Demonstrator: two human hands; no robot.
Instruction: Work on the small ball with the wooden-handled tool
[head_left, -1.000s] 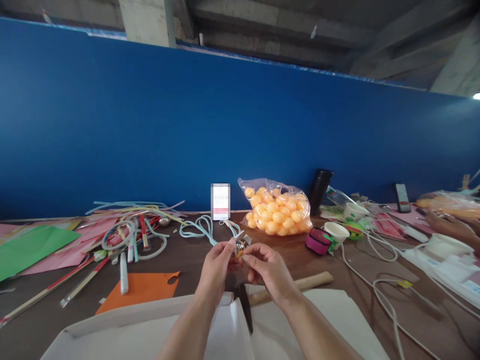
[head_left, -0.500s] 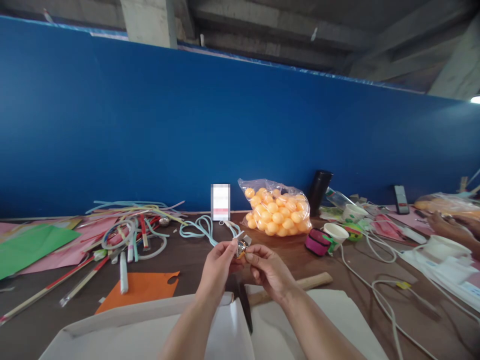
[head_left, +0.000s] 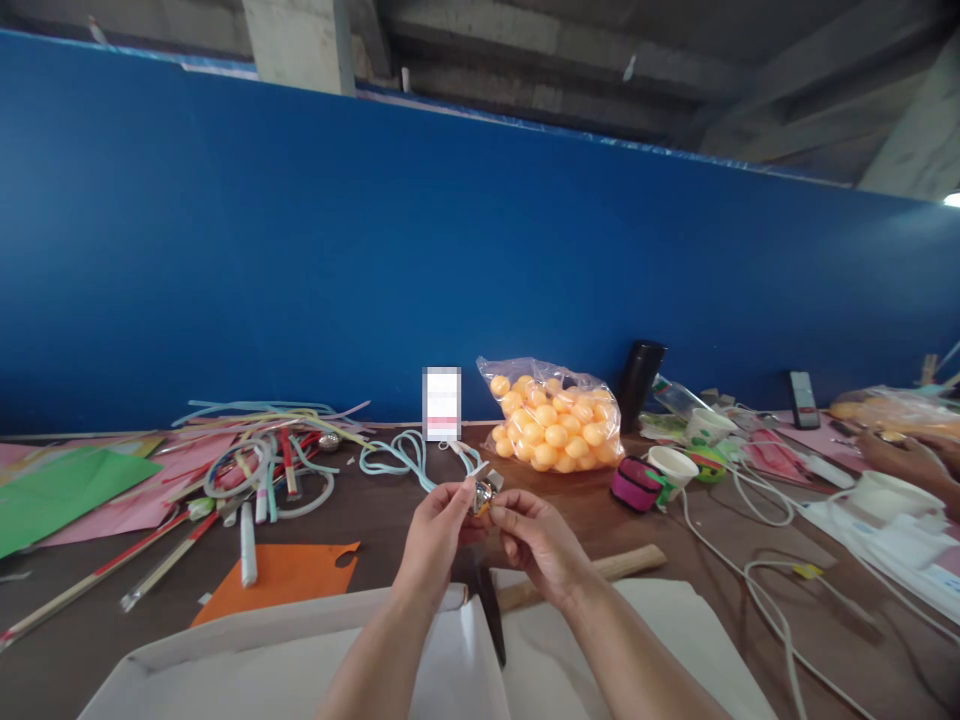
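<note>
Over the near middle of the table, my left hand [head_left: 441, 530] and my right hand [head_left: 536, 540] meet at a small, shiny, silvery round piece [head_left: 482, 497]. Its underside shows a bit of orange, and its exact kind is too small to make out. Left thumb and fingers pinch it from one side; right thumb and fingertips are closed on its other edge. Just behind, a light blue cord [head_left: 469, 460] runs to the fingers; whether it is joined to the piece I cannot tell. Below my hands lies a hammer with a wooden handle [head_left: 634, 563], partly hidden by my right arm.
A clear bag of orange balls [head_left: 555, 430] stands behind my hands, near a phone-like screen [head_left: 442, 405]. Tubes and sticks [head_left: 262, 465] pile up at left by orange paper [head_left: 292, 575]. Right are a purple pouch [head_left: 634, 484], cups, white cables [head_left: 750, 580] and another person's hand [head_left: 907, 470].
My hands keep nearly the same grip and place on the silvery piece. At the far right, the other person's hand has shifted slightly.
</note>
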